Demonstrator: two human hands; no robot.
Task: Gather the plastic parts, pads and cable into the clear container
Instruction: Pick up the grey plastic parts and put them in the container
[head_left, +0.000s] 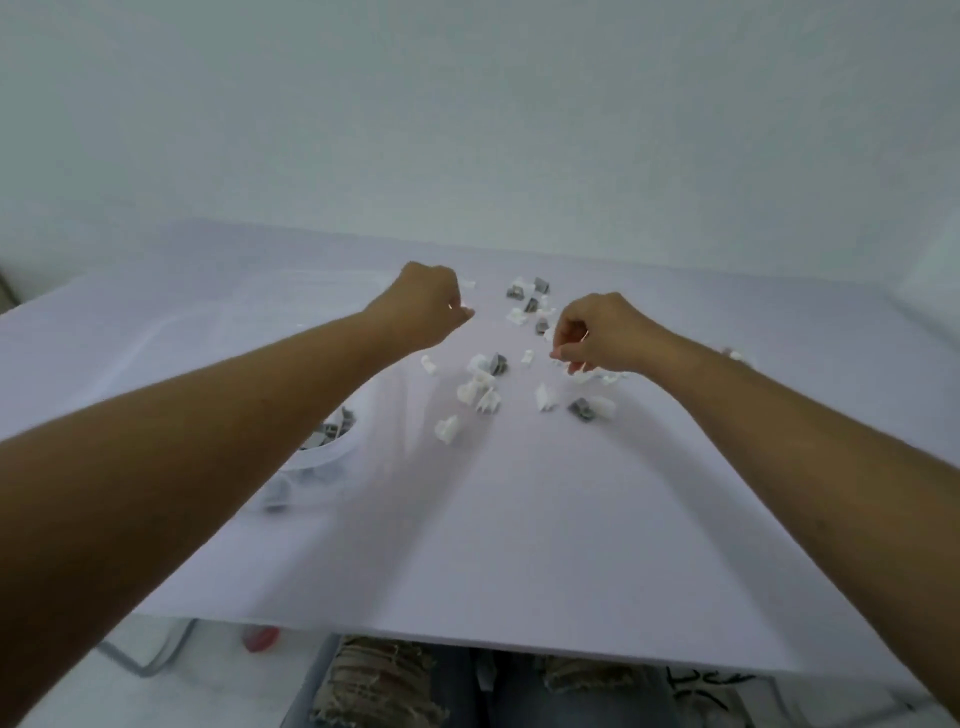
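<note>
1. Plastic parts (483, 387), white and grey, lie scattered on the white table (519, 519) between your two hands and a little nearer you than both; a further cluster (530, 299) sits just beyond your right hand, toward the far edge.
2. Clear container (317, 452) stands under your left forearm, well back from the left hand toward your body, already with some grey pieces in it. Your left arm hides part of its rim.
3. The scatter has no single long axis; it runs loosely from the far cluster back toward you. The container lies to the left of all of it, so I judge the left hand the nearer one for drops.
4. Your left hand (428, 304) is curled nearly closed, thumb and forefinger pinched on something small and white at the fingertips; the blur keeps me from naming the piece.
5. Your right hand (597, 332) is curled narrow too, fingertips pointing down and touching or just above white bits beneath it; I cannot tell whether it has a grip yet.
6. I see no cable, and cannot pick out pads with any certainty.
</note>
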